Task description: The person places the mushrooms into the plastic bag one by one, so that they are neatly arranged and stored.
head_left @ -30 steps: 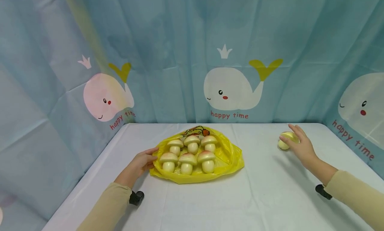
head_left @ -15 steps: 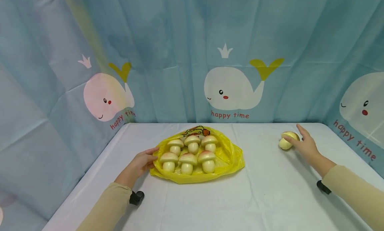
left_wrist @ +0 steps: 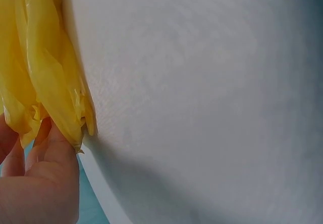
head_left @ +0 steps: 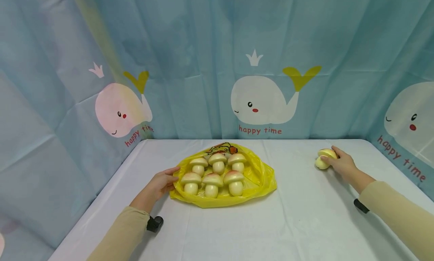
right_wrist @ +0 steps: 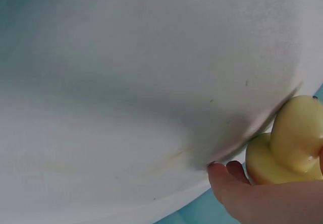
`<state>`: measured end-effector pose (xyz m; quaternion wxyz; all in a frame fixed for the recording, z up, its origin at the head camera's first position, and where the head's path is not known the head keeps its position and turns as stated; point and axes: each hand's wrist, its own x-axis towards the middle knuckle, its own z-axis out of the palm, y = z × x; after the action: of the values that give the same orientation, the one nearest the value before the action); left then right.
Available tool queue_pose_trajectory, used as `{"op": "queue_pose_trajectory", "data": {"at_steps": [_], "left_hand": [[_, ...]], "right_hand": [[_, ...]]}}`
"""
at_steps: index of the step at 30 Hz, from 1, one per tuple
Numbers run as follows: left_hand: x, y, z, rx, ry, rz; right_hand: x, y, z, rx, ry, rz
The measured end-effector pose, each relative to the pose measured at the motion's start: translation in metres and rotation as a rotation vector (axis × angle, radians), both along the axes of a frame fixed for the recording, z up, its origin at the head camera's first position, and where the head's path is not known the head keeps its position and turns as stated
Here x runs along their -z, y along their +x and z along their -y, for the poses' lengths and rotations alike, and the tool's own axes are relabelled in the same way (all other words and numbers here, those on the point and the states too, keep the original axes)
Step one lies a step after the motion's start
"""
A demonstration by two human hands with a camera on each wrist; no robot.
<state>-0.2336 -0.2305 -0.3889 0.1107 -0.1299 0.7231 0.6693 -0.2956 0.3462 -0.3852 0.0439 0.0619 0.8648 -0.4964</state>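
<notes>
On the left, my left hand (head_left: 160, 183) grips the edge of a yellow plastic bag (head_left: 252, 179); in the left wrist view, thumb and fingers pinch the crumpled bag film (left_wrist: 53, 67). Inside the spread mouth of the bag sit several toy mushrooms (head_left: 211, 184), cream with reddish-tinged caps, in two rows. Far to the right, my right hand (head_left: 346, 166) holds a single toy mushroom (head_left: 327, 153), thumb on its near side and fingers around its cap. The right wrist view has this mushroom (right_wrist: 297, 133) at its right edge, partly cut off, fingers beside it.
A white cloth covers the table (head_left: 237, 231). Behind it hangs a blue curtain (head_left: 190, 46) with whale prints, which also runs along the left and right sides. A dark wrist strap piece (head_left: 155, 224) shows under the left sleeve.
My right hand, earlier spread beside the lone mushroom, has shifted slightly and its fingers have closed on it. The left hand and the bag have stayed in place.
</notes>
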Motion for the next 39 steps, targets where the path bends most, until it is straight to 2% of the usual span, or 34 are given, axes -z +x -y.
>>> {"op": "queue_pose_trajectory", "data": {"at_steps": [14, 30, 39], "left_hand": [[0.003, -0.002, 0.001, 0.003, -0.013, -0.001], [0.001, -0.001, 0.001, 0.018, 0.0, -0.003], [0.003, -0.001, 0.001, -0.001, -0.008, -0.002]], "right_hand": [[-0.004, 0.003, 0.007, 0.103, -0.07, 0.001], [-0.008, 0.022, 0.029, 0.012, -0.112, 0.019], [-0.015, 0.034, 0.045, 0.003, -0.118, 0.018]]}}
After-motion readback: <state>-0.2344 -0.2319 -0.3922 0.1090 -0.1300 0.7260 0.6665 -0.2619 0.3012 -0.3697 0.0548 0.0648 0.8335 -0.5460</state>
